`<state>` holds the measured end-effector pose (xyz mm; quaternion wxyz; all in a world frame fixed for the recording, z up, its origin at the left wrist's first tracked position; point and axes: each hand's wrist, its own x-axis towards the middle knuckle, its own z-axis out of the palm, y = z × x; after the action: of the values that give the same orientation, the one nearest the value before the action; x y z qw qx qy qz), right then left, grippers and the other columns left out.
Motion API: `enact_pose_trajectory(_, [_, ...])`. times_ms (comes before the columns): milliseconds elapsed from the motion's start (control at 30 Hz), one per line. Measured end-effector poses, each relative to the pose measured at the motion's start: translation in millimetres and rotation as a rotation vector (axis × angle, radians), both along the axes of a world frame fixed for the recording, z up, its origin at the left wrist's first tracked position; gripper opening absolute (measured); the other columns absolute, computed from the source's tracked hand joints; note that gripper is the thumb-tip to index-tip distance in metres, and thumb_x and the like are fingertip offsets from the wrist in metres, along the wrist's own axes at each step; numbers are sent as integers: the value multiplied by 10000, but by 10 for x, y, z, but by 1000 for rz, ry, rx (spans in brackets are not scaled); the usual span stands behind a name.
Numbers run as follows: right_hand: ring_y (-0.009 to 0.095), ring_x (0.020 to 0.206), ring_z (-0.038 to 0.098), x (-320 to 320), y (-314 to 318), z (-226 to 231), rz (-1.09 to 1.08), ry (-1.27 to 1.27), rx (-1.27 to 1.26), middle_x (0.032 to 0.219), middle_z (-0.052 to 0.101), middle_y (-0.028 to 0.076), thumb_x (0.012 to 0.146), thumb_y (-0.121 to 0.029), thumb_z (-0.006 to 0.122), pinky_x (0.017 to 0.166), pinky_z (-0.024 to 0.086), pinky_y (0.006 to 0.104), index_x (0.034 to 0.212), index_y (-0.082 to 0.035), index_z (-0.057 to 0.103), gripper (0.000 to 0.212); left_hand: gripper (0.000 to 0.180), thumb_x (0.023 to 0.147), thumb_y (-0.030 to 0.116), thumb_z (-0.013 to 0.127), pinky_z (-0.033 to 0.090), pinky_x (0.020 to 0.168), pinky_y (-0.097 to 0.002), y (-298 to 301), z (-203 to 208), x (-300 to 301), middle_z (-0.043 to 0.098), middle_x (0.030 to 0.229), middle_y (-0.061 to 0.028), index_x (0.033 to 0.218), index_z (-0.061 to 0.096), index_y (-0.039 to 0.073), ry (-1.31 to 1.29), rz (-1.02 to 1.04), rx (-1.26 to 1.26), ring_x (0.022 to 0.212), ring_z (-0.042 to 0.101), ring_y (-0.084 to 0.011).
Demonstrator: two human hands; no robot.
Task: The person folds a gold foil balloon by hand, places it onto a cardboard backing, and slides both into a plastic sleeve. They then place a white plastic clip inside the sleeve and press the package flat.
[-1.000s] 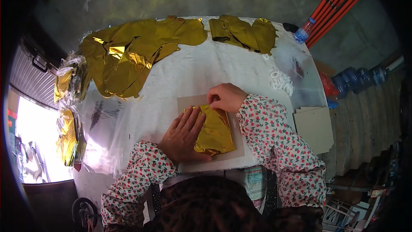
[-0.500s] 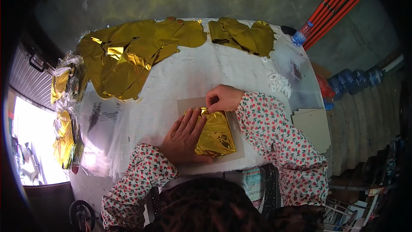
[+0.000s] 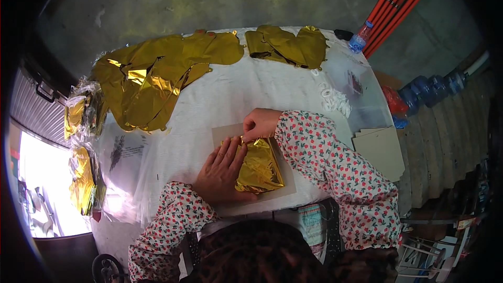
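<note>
A left hand (image 3: 219, 174), fingers extended and unclenched, lies flat across the left side of a folded gold foil packet (image 3: 260, 169) atop a grey board (image 3: 290, 183) at the tabletop's (image 3: 283, 90) near edge; lifting it could let the springy film unfold. At right, the right hand (image 3: 263, 121) curls at the packet's far edge, its grip impossible to tell; a sharp tug could tear the foil.

The bare left hand (image 3: 217, 175) lies flat, palm down, fingers extended forward, thumb spread rightward. The bare right hand (image 3: 263, 124) is curled, thumb and fingers drawn together beside the left fingertips. The left forearm (image 3: 181, 207) and right forearm (image 3: 332, 167), in white, red-flowered fabric sleeves (image 3: 367, 207), slant inward.
</note>
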<state>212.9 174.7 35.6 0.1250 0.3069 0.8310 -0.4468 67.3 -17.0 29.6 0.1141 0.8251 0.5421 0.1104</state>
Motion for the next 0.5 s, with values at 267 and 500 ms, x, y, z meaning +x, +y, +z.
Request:
enact_pose_trajectory(267, [159,715,625,-37,18,-45,72,86,61,759,674,76,727,-233,756,654,492,306,835,-17,673,255,1196,612,700,697,241,1118,-470,13,-8,-8,255,1493,-246,1452,237,-17,6,-7,9,1405,238,-372])
enact_pose_trajectory(500, [205,726,650,-31,-10,-21,125,-10,205,766,683,86,769,-263,700,657,502,345,826,-60,698,211,1203,593,680,726,230,1115,-491,25,-27,-9,209,1520,-226,1466,226,20,-40,-7,-25,1423,186,-377])
